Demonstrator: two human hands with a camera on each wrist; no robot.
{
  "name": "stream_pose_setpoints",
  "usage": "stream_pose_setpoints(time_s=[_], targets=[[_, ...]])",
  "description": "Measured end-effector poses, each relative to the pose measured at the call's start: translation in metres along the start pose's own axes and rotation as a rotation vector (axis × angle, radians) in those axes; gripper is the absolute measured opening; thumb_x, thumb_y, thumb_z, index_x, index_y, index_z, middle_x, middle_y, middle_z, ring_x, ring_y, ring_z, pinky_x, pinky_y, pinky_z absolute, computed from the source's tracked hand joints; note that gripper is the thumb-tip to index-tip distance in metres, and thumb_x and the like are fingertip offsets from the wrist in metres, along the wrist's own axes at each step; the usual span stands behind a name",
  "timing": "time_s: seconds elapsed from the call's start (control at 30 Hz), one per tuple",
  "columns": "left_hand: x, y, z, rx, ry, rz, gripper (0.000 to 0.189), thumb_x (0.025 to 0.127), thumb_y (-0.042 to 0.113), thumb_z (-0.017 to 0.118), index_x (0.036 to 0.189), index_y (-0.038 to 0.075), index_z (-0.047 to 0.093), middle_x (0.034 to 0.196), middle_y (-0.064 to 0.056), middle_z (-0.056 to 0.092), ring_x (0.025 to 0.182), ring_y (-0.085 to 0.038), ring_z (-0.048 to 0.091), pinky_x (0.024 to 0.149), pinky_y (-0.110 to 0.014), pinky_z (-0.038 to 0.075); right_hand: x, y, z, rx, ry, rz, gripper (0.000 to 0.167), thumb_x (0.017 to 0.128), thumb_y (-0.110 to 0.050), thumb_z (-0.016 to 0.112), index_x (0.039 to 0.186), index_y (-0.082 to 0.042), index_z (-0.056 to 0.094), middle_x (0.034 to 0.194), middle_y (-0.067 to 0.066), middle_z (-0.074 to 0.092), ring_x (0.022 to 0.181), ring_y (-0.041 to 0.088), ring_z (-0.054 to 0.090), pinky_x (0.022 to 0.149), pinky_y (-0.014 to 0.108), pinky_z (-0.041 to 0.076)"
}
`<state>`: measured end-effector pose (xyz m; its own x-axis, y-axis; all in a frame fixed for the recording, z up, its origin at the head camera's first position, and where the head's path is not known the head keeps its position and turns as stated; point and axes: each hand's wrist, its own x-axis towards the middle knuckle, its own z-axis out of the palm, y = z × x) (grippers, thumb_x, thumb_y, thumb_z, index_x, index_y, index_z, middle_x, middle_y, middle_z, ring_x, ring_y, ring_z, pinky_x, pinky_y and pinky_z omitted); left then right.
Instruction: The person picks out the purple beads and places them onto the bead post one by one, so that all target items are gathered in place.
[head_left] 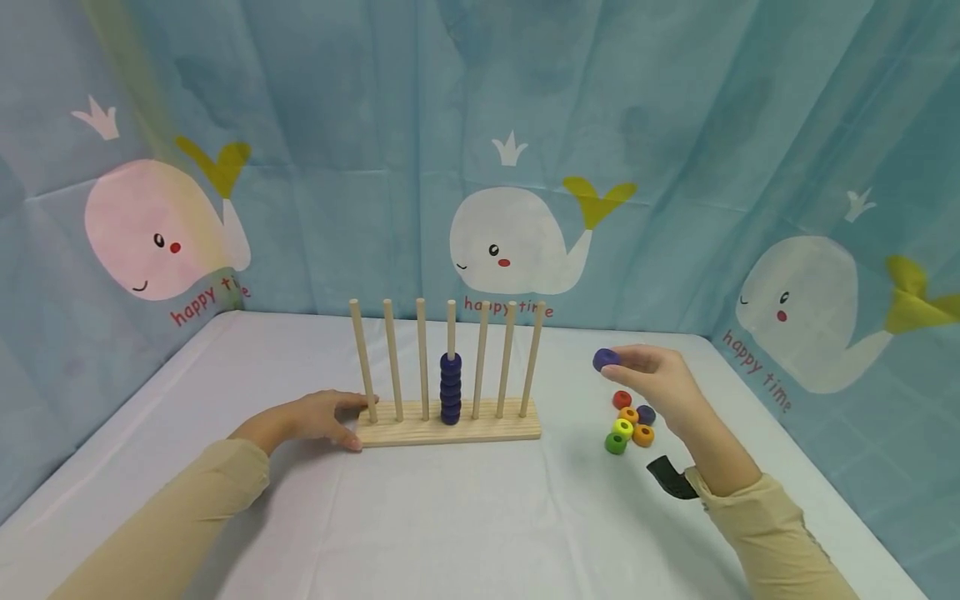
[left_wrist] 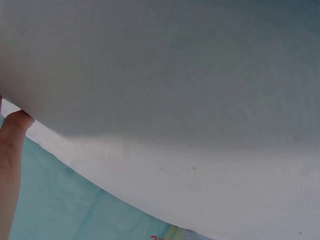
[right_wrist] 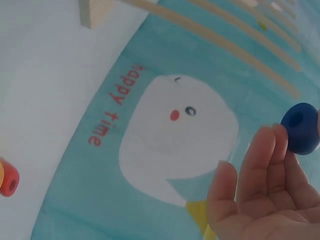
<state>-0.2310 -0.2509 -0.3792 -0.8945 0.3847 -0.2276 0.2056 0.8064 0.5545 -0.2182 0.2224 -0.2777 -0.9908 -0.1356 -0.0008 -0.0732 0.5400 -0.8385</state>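
A wooden peg rack (head_left: 457,432) with several upright pegs stands on the table. Dark purple beads (head_left: 450,390) are stacked on its middle peg. My left hand (head_left: 318,417) holds the rack's left end, thumb at the front edge and fingers behind; only part of the left hand (left_wrist: 12,135) shows in the left wrist view. Above the table, to the right of the rack, my right hand (head_left: 656,379) pinches a purple bead (head_left: 605,360) between thumb and fingertips. That bead (right_wrist: 301,131) looks blue in the right wrist view, its hole visible, with other fingers loosely extended.
Below the right hand lies a small cluster of loose beads: red (head_left: 622,400), purple (head_left: 646,414), yellow (head_left: 622,429), green (head_left: 616,443) and orange (head_left: 643,435). A white cloth (head_left: 450,525) covers the table. Blue curtains (head_left: 337,233) with whale prints hang around it.
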Motion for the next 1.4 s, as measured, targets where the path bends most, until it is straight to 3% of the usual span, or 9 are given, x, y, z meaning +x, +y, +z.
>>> stream_pose_setpoints(time_s=[0.17,0.3,0.43,0.57,0.7,1.4], targets=[[0.000,0.000,0.000,-0.015,-0.005,0.001,0.082,0.075,0.034,0.084,0.141,0.002,0.048,0.145,-0.029,0.041,0.134,-0.053,0.028,0.104,-0.069,0.022,-0.004,-0.012,0.011,-0.014,0.034,-0.013,0.055,0.091,-0.033,0.069,0.132,0.001,0.055,0.130,0.021,0.058,0.119,0.038,0.052,0.098,0.057,0.042],[0.001,0.000,0.000,-0.028,-0.009,-0.007,0.082,0.075,0.035,0.084,0.142,0.003,0.048,0.145,-0.028,0.040,0.135,-0.053,0.027,0.104,-0.069,0.021,-0.006,-0.018,0.019,-0.024,0.058,-0.074,0.048,0.091,-0.030,0.070,0.125,0.001,0.060,0.120,0.019,0.064,0.102,0.031,0.057,0.082,0.041,0.051],[0.001,-0.001,0.000,-0.035,-0.014,-0.005,0.082,0.075,0.034,0.084,0.142,0.003,0.048,0.146,-0.029,0.038,0.135,-0.053,0.027,0.104,-0.069,0.020,-0.007,-0.021,0.026,-0.002,0.069,-0.151,0.040,0.089,-0.026,0.072,0.118,0.002,0.064,0.109,0.015,0.069,0.089,0.027,0.059,0.063,0.029,0.049],[0.003,-0.001,0.000,-0.046,-0.016,-0.006,0.083,0.074,0.034,0.084,0.142,0.002,0.048,0.146,-0.029,0.039,0.135,-0.053,0.026,0.105,-0.069,0.020,-0.006,-0.025,0.034,0.048,0.068,-0.214,0.034,0.088,-0.021,0.074,0.112,0.002,0.066,0.102,0.011,0.070,0.086,0.025,0.062,0.068,0.028,0.050],[0.004,-0.002,0.000,-0.054,-0.012,-0.015,0.083,0.074,0.033,0.084,0.142,0.002,0.048,0.146,-0.027,0.040,0.135,-0.052,0.027,0.105,-0.068,0.020,-0.006,-0.030,0.042,0.105,0.067,-0.258,0.031,0.088,-0.017,0.074,0.111,0.003,0.067,0.098,0.009,0.069,0.088,0.021,0.063,0.083,0.033,0.050],[0.001,0.001,0.000,-0.023,-0.007,-0.009,0.081,0.075,0.032,0.084,0.141,0.003,0.049,0.144,-0.027,0.042,0.135,-0.052,0.028,0.105,-0.068,0.021,0.007,-0.057,0.071,0.300,0.053,-0.368,0.025,0.086,-0.001,0.072,0.107,0.012,0.065,0.081,0.004,0.061,0.077,0.013,0.057,0.070,0.020,0.049]])
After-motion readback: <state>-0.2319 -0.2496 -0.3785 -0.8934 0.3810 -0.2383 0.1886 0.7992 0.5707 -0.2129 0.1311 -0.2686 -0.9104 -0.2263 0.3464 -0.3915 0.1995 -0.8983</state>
